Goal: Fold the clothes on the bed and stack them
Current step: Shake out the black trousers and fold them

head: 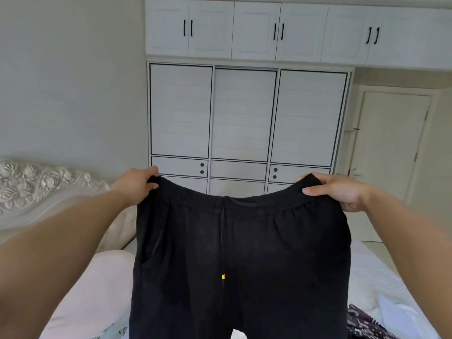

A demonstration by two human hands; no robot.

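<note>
A pair of black drawstring trousers (pixel 244 253) hangs spread out in front of me above the bed (pixel 374 277). My left hand (pixel 138 179) pinches the left end of the waistband, and my right hand (pixel 340 192) pinches the right end. The waistband sags a little between my hands. A black cord with a yellow tip (pixel 223 276) dangles down the middle. The trouser legs drop out of view at the bottom.
A pale pink pillow (pixel 90 297) lies at lower left by the carved white headboard (pixel 36 184). A dark patterned garment (pixel 364 324) and a white one (pixel 398 314) lie at lower right. A white wardrobe (pixel 244 118) and a door (pixel 391 155) stand beyond.
</note>
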